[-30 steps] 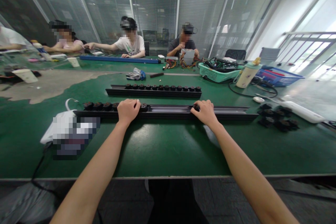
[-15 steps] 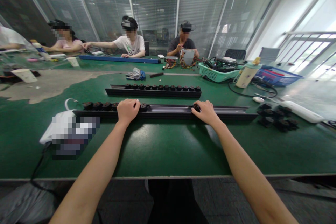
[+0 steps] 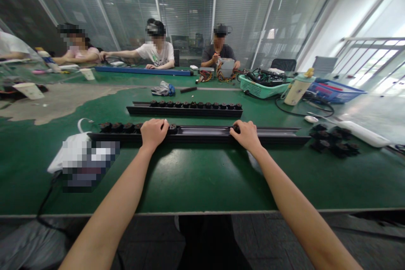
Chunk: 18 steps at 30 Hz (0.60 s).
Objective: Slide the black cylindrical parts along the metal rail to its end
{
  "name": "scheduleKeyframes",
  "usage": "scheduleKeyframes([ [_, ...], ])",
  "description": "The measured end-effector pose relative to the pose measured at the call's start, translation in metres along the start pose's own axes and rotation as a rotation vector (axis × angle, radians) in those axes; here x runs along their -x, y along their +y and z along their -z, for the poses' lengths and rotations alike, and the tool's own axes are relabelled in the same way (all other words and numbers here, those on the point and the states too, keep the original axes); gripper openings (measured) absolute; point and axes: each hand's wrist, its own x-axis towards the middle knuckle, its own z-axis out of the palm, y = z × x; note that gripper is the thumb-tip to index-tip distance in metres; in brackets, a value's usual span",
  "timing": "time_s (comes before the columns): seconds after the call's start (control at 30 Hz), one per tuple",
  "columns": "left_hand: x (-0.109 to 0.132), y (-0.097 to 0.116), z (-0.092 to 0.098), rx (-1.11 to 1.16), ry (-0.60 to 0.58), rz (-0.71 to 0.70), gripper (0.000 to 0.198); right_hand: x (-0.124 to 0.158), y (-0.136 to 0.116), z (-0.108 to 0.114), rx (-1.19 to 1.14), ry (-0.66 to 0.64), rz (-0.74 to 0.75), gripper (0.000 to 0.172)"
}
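A long black track rail [image 3: 202, 139] with a grey inner channel lies lengthwise before me on the green table. Black round socket-like modules [image 3: 117, 127] sit in a row in its left part. My left hand [image 3: 154, 133] is closed over the rail among these modules, and one module [image 3: 172, 128] shows just right of its thumb. My right hand [image 3: 245, 134] is closed round another black module [image 3: 236, 128] in the channel, right of the middle. Between the hands the channel is bare. Fingers of both hands are partly hidden behind the rail.
Behind lies a shorter black rail [image 3: 186, 112] filled with modules. Loose modules [image 3: 333, 139] are heaped at the right, near a white power strip [image 3: 363, 134]. A green basket [image 3: 262, 90], a bottle [image 3: 297, 89] and a white adapter-like box [image 3: 71, 152] stand around. Several people sit opposite.
My right hand has shifted very slightly left along the rail with the module. The left hand stays in place.
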Motion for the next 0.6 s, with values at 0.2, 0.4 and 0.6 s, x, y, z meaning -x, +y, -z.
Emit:
scheduleKeyframes([
  [0.2,-0.0002,0.0006,0.0012,-0.011,-0.009,-0.003,0.049,-0.0004,-0.0024,0.0049,0.007,-0.05,-0.038,0.029],
  [0.4,-0.0006,0.0015,0.0026,-0.011,-0.008,0.002,0.048,-0.0008,-0.0015,0.0065,0.022,-0.067,-0.058,0.029],
  [0.6,-0.0006,0.0028,0.0041,-0.008,-0.011,0.004,0.047,-0.0018,0.0015,0.0074,0.019,-0.062,-0.072,0.026],
])
